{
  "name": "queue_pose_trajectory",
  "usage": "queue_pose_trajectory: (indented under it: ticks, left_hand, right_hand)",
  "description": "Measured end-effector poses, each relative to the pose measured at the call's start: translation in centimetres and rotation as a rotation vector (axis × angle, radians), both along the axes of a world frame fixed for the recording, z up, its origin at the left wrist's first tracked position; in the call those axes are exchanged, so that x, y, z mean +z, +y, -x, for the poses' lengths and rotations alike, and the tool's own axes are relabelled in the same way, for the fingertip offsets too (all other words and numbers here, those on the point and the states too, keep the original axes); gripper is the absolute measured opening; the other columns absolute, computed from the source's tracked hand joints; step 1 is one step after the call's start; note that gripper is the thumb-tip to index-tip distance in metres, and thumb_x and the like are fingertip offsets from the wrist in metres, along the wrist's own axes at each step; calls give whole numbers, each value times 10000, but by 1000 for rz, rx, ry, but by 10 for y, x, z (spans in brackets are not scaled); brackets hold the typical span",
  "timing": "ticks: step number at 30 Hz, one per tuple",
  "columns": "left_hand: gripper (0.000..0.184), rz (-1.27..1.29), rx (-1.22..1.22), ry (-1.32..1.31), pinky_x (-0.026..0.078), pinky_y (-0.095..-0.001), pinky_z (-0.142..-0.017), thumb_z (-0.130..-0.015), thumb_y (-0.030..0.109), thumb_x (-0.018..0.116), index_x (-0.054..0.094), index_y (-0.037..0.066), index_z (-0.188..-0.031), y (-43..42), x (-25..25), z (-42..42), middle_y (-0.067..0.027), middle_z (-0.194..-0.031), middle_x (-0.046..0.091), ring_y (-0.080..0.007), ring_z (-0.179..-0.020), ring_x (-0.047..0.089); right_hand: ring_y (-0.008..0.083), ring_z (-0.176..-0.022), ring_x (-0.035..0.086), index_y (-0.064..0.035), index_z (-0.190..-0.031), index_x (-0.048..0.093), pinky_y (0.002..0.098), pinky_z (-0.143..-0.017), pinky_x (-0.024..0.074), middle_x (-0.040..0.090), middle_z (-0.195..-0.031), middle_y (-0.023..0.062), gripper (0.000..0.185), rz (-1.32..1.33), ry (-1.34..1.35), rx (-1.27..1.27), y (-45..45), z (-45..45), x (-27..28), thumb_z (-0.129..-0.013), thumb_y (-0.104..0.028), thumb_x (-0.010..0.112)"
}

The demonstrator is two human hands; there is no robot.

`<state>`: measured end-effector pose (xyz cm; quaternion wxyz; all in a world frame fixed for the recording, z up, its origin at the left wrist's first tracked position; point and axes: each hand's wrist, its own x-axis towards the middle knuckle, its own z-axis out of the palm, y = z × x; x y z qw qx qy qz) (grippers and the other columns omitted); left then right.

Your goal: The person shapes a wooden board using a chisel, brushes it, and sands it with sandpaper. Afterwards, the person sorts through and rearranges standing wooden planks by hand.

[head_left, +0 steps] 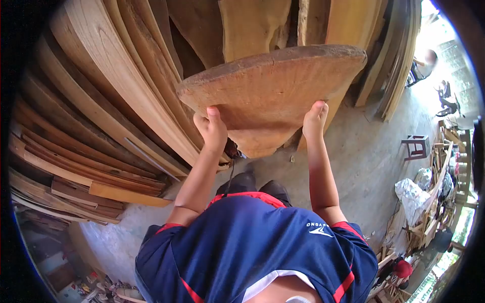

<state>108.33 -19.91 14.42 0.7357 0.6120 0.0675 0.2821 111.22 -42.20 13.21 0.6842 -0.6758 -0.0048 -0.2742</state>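
Both my hands grip a thick wooden slab (pixel 273 88) with a curved, dark far edge, held out in front of me at a tilt. My left hand (pixel 212 129) is closed on its left side, thumb lying on the upper face. On the right side my right hand (pixel 315 120) holds it the same way, with the thumb on top. The slab hides most of the fingers of both hands. A dark object with a cord (pixel 232 150) shows just right of my left wrist; I cannot tell what it is.
Long boards (pixel 121 76) lean in rows on the left, and more planks (pixel 255 30) stand behind the slab. To the right are a small dark stool (pixel 416 147), plastic bags (pixel 411 197) and a pile of scrap wood (pixel 434 212). A person (pixel 424 65) is at the far right.
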Motion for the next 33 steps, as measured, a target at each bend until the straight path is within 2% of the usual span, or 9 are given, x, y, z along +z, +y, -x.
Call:
queue_pose_trajectory:
  ticks: [2,4,9,14,16,20,24,31,33]
  left_hand:
    - [557,-43,-72,-21,375,-265,-654,-854,577,553,399,44,-895,2,-3,-17,-7,-855,440,-88,-749,409]
    - [543,-21,14,-10,383,-265,-655,-860,564,554,410,43,-919,-5,-1,-25,-9,-872,467,-89,-761,432]
    - [420,86,147,-65,349,-231,-538,-885,422,602,540,24,-768,-15,-4,-56,18,-711,516,-61,-633,438]
    - [579,-56,140,82,196,-258,-460,-850,588,555,289,131,-616,16,-12,-125,79,-590,291,-43,-545,264]
    - [540,-58,131,225,327,-264,-590,-881,605,482,495,71,-794,22,-11,-147,42,-736,406,-80,-700,374]
    - [593,-50,182,226,241,-260,-505,-816,649,550,331,125,-649,30,-7,-190,63,-625,300,-61,-591,276]
    - [688,-43,133,396,384,-261,-727,-794,699,525,585,18,-864,34,9,-212,1,-775,503,-102,-770,453]
    - [741,-90,117,444,399,-294,-791,-795,688,538,595,-27,-981,37,14,-229,-28,-814,526,-132,-827,470]
    - [805,-262,92,688,301,-414,-1033,-796,717,485,483,100,-1313,36,22,-220,-162,-1329,465,-282,-1262,410]
  right_hand:
    - [31,-530,244,-123,-624,280,265,-466,165,254,-573,-93,658,7,34,4,-7,-20,-6,-797,-735,451]
    - [78,-743,386,-42,-852,419,240,-666,367,419,-822,-18,705,51,190,-31,-11,-36,-19,-808,-745,405]
    - [40,-525,239,-132,-601,251,281,-453,149,236,-566,-82,646,4,90,50,-7,-93,-14,-832,-706,438]
    - [58,-565,242,-111,-617,291,260,-500,204,261,-599,-71,570,49,112,274,12,-146,1,-910,-570,457]
    - [69,-591,264,-88,-634,339,267,-525,243,283,-614,-56,550,55,103,315,16,-174,-8,-922,-540,465]
    - [80,-618,345,-17,-687,467,267,-561,315,384,-627,-32,572,44,98,341,32,-221,-18,-917,-540,476]
    - [135,-800,541,85,-1006,622,271,-734,421,623,-858,87,716,42,203,291,45,-257,-22,-873,-606,492]
    - [272,-1043,574,117,-1087,569,339,-888,429,616,-1065,214,834,21,309,296,48,-280,-20,-813,-669,519]
    - [321,-1110,548,121,-1162,517,362,-934,419,597,-1121,239,881,286,507,225,40,-287,-22,-787,-676,547]
